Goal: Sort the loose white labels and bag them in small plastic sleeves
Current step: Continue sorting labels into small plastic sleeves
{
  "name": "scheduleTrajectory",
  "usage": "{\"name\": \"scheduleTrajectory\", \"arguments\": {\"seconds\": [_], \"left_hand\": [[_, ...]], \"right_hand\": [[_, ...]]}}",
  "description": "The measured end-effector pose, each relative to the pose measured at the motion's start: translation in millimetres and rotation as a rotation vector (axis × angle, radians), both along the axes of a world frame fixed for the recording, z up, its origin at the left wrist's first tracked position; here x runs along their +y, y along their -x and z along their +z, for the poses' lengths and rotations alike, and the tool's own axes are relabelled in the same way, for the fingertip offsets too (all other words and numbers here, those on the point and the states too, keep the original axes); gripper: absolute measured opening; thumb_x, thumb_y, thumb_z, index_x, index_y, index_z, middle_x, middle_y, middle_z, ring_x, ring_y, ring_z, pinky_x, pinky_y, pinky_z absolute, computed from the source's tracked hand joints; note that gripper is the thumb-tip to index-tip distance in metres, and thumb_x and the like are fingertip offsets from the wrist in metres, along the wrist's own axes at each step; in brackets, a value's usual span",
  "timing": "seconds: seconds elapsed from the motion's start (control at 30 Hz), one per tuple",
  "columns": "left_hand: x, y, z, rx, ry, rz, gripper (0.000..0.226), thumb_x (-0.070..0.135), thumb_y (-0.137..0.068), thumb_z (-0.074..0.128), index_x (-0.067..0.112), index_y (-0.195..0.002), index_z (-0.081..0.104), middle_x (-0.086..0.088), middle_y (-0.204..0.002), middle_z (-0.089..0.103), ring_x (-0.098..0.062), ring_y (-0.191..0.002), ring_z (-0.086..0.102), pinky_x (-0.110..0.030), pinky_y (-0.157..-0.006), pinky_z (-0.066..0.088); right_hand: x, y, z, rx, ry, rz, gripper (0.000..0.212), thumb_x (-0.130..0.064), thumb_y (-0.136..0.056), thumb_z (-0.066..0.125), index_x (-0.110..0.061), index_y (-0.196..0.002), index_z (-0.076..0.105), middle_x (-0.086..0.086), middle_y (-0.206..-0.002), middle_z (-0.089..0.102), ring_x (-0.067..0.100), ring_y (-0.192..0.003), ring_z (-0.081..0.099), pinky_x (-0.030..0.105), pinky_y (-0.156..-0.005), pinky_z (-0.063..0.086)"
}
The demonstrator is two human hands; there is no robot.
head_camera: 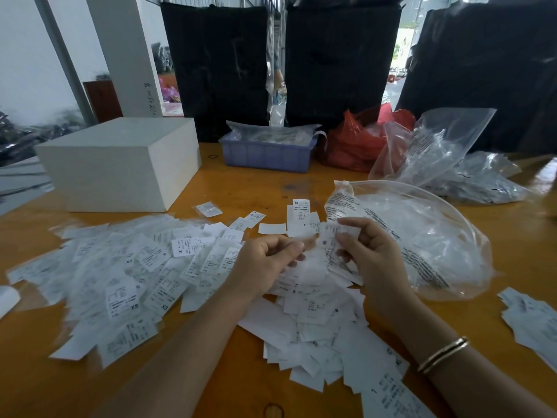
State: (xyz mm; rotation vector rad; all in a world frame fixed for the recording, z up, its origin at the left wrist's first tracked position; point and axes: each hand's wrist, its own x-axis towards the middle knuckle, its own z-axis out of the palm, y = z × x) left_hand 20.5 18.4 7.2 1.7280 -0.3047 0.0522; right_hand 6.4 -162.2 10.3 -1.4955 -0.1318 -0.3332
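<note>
The table (301, 182), orange wood, is running off the frame on both sides; bare board is showing between the box and the tray, along the near left edge, and to the right of the right forearm. Black bundles (340, 61) are standing along its far edge. A white box (120, 164) is sitting at the far left, with a blue tray (265, 155) and a red bag (355, 146) farther right along the back. A big clear zip bag (422, 236) is lying just right of the hands, its mouth gaping toward the box, and a second clear bag (437, 152) is slumping behind it. Bagged labels (120, 267) are spreading in a wide heap on the left, reaching toward the near left edge. Loose labels (319, 327) are piling under and in front of the hands, and a smaller stack (530, 318) is lying at the right edge. The left hand (265, 267) is curling its fingers around a thin clear sleeve (298, 236). The right hand (370, 251) is pinching a label (334, 236) between thumb and fingertips, touching that sleeve. A bangle (443, 354) is circling the right wrist.
</note>
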Motion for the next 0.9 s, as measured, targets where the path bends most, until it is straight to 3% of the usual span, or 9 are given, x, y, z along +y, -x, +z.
{"name": "scheduleTrajectory", "arguments": {"seconds": [0.13,0.37,0.73,0.9], "left_hand": [[-0.4,0.9,0.9,-0.005,0.03,-0.035,0.012,0.028,-0.087,0.062,0.024,-0.079,0.07,0.011,-0.075,0.073,0.001,-0.067,0.065,-0.009,-0.058,0.046],[-0.5,0.9,0.5,-0.019,0.026,-0.06,0.009,0.025,-0.086,0.064,0.024,-0.081,0.071,0.009,-0.075,0.073,0.0,-0.067,0.065,-0.009,-0.058,0.046],[-1.1,1.4,0.6,-0.023,0.013,-0.025,0.009,0.033,-0.082,0.067,0.026,-0.08,0.071,0.012,-0.075,0.073,0.002,-0.067,0.064,-0.005,-0.056,0.044],[-0.8,0.9,-0.4,-0.038,0.001,-0.03,0.008,0.022,-0.082,0.071,0.029,-0.079,0.069,0.012,-0.07,0.071,0.002,-0.066,0.065,-0.005,-0.058,0.044]], "right_hand": [[-4.1,0.5,4.1,-0.024,-0.142,-0.026,0.02,-0.006,-0.087,0.063,-0.023,-0.096,0.069,-0.001,-0.071,0.066,0.012,-0.062,0.06,0.019,-0.061,0.052],[1.7,3.6,3.7,-0.06,-0.083,0.03,0.024,-0.003,-0.087,0.062,-0.026,-0.089,0.069,-0.001,-0.067,0.066,0.011,-0.06,0.059,0.018,-0.059,0.052],[4.2,1.3,-0.4,-0.081,0.154,0.061,0.023,-0.002,-0.086,0.062,-0.024,-0.091,0.064,-0.007,-0.074,0.069,0.007,-0.063,0.063,0.017,-0.059,0.052],[4.6,-0.6,-5.1,-0.079,0.336,0.097,0.027,-0.005,-0.087,0.063,-0.031,-0.092,0.063,-0.01,-0.08,0.069,0.004,-0.064,0.063,0.016,-0.059,0.051]]}}
